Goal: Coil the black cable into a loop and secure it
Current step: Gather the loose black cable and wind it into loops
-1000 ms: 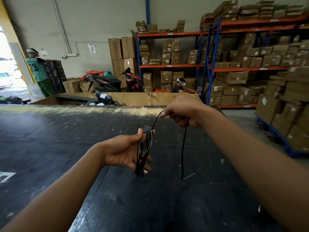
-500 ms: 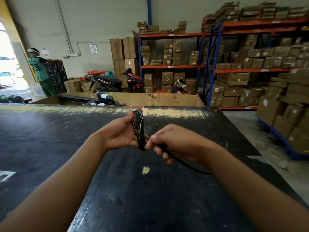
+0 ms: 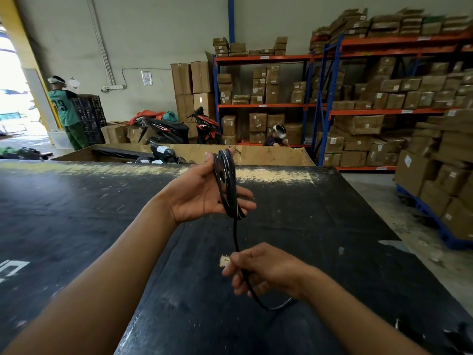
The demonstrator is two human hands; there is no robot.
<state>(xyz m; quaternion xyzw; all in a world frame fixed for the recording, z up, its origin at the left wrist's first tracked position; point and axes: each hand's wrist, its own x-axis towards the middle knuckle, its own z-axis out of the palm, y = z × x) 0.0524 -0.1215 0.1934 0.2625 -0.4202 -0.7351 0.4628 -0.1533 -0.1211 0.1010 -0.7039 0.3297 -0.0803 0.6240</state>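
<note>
**Coil half wound, tail still loose**

Across the black table (image 3: 76,213) that fills your lower view, everything is bare except one pale chip of debris (image 3: 224,261) near centre. At 12 o'clock, one open cardboard bin (image 3: 268,156) sits against the far edge.

Your left hand (image 3: 202,196) is at centre, palm up and fingers loosely spread, with the black cable (image 3: 226,185) hanging as a bundle of several turns over the fingers; I cannot count the turns. Your right hand (image 3: 263,270), at 5 o'clock, pinches one free strand that drops from the bundle, passes through your fingers and trails under your wrist.

Risks, as I judge them:
- Because your left hand cradles and does not clamp, a sharp pull from the right could drag turns off your fingers and spill the coil.
- Twist in the tail could kink the next turn.
- Nothing to tie with is visible, so the tail must do it; save enough.

Count: two hands, one cable, one coil, one tail.
</note>
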